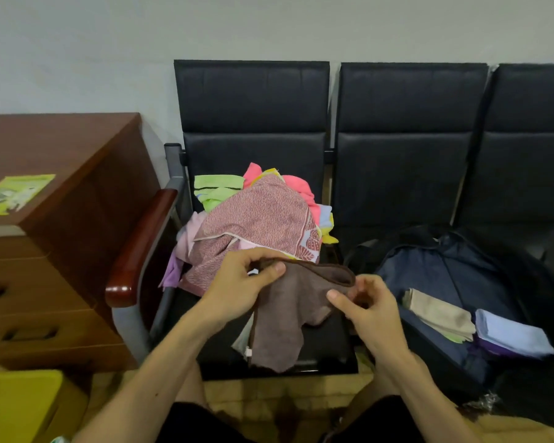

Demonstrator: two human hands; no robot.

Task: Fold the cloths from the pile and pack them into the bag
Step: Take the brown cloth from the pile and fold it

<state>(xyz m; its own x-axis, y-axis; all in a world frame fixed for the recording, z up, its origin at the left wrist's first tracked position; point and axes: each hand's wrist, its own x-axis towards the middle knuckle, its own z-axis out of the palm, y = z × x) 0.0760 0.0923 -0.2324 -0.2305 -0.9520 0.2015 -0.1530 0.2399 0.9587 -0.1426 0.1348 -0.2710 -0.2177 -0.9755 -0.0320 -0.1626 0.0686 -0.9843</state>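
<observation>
A person holds up a brown cloth [296, 302] to fold it.

In the head view, the left hand [243, 282] pinches the cloth's top edge between thumb and fingers, and the right hand [363, 306] curls its fingers at the other end, likely to pull the edge straight. The cloth hangs over the seat [328, 353], so its lower corners are hard to see. The pile [256, 215] sits just behind. The open bag [435, 266], beside it, already holds folded cloths [480, 324]. Its far side is dark and unclear.
</observation>
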